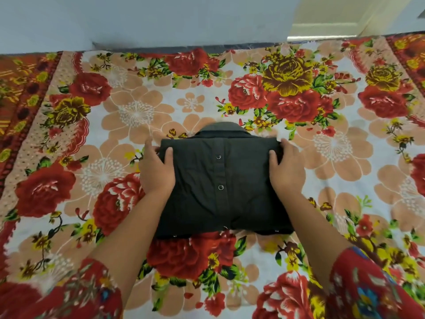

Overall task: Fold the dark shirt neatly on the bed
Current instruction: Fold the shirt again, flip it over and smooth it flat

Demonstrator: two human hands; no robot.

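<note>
The dark shirt (220,187) lies folded into a compact rectangle in the middle of the bed, collar at the far end and a row of metal snaps down its centre. My left hand (155,171) grips the shirt's left edge, thumb on top and fingers tucked under the side. My right hand (287,169) holds the right edge the same way. Both hands sit near the upper corners of the folded bundle.
The bed is covered by a floral sheet (115,116) with red and yellow roses on a pale ground. A light wall (161,19) runs along the far edge, with a doorway opening (326,28) at the upper right.
</note>
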